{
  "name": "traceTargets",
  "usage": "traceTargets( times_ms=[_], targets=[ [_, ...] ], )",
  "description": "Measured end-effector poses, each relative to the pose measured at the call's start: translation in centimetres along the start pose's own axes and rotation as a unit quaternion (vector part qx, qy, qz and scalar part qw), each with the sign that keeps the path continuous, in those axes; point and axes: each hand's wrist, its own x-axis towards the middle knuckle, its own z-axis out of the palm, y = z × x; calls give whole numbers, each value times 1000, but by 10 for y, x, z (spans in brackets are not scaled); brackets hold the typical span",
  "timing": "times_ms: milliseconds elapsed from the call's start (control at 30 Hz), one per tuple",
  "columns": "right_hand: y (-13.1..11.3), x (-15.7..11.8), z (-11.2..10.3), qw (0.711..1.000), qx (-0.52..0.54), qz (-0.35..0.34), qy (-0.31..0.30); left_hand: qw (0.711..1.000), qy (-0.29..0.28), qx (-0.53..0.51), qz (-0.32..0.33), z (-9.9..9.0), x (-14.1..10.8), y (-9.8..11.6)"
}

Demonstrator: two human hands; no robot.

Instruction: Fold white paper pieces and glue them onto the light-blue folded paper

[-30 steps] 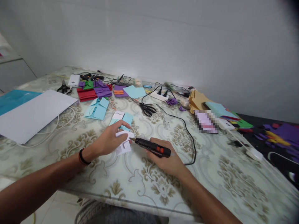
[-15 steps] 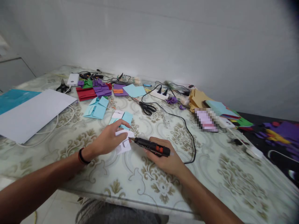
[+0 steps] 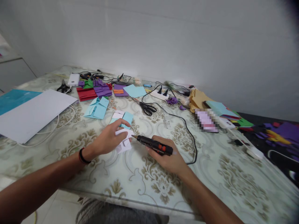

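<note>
At the center of the frame, slightly low, the left hand [image 3: 111,136] pinches a white folded paper [image 3: 123,147], its thumb laid across the upper part and its index finger arched out above. The right hand [image 3: 171,152], right of center, has its fingers wrapped round a black glue gun [image 3: 153,144] with orange-red parts. The nozzle points left at the paper's right edge; whether it touches cannot be told. A dark band [image 3: 83,156] circles the left wrist.

Just beyond the left fingertips lies a light-blue and white folded piece [image 3: 127,117], and a light-blue folded piece [image 3: 97,109] sits farther up and left. Black-handled scissors [image 3: 147,109] lie above center, near a white power strip [image 3: 158,95] with two black plugs. A black cable [image 3: 184,121] loops down toward the right hand.

Red folded paper [image 3: 86,94] and purple folded strips [image 3: 102,90] lie at upper left; a large white sheet [image 3: 37,113] covers the left side. Tan paper [image 3: 197,100] is stacked at right, behind a pixelated phone [image 3: 207,120].
</note>
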Motion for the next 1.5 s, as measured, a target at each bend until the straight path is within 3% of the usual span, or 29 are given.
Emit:
traceTargets(
  times_ms=[400,467,600,733,867,1033,1133,1200,1367,1433,1500],
  targets=[
    [6,0,-8,1000,-3,28,2,1000,19,-9,-4,-2,1,0],
    [11,3,-14,999,-12,40,26,1000,23,-1,-7,-3,1,0],
    [37,12,-31,979,-114,82,150,1000,19,19,-12,-4,1,3],
    [71,18,-41,955,-216,169,111,1000,1,4,-11,-4,1,6],
    [88,17,-41,958,-210,174,88,1000,-24,-12,-9,-5,0,5],
    [76,14,-47,974,-166,151,22,995,-79,-49,39,-7,-1,0],
    [49,16,-50,973,-191,87,101,990,-103,-71,67,-7,-1,-2],
    [25,19,-46,979,-159,60,114,988,-112,-85,70,-6,-1,-3],
    [-15,28,-16,997,23,69,-11,982,-131,-95,100,-5,-1,-7],
    [-16,31,-2,979,164,98,-68,980,-135,-89,114,-4,-2,-8],
    [-11,32,10,936,311,140,-89,981,-130,-76,120,-3,-2,-9]
  ],
)
